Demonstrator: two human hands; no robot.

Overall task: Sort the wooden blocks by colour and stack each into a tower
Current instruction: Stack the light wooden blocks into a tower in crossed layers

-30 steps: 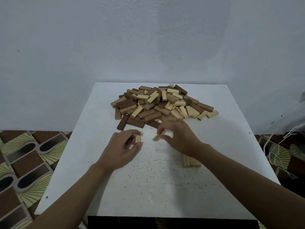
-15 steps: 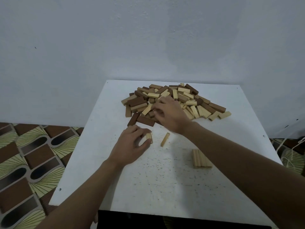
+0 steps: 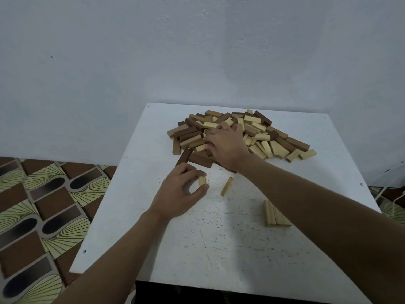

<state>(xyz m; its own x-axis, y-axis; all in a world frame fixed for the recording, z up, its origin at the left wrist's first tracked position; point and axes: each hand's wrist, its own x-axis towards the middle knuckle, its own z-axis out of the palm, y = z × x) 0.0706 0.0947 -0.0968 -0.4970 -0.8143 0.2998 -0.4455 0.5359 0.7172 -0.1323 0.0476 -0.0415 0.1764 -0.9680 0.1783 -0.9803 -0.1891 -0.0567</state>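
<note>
Your right hand (image 3: 226, 148) dropped a pale block (image 3: 226, 186) in the middle of the table (image 3: 208, 249) and is back in the far-edge pile (image 3: 274, 139), its grasp hidden, while your left hand (image 3: 182, 194) still pinches a second block (image 3: 202, 180), so sorting continues.

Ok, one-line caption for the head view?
Left hand pinches a pale block; right hand rests on the mixed pile.

No writing, label, brand, number or sign can be read anywhere: the wooden blocks (image 3: 258, 132), the worktop (image 3: 219, 249), the wall (image 3: 197, 51) and the patterned floor (image 3: 43, 205) carry no legible marks.
</note>
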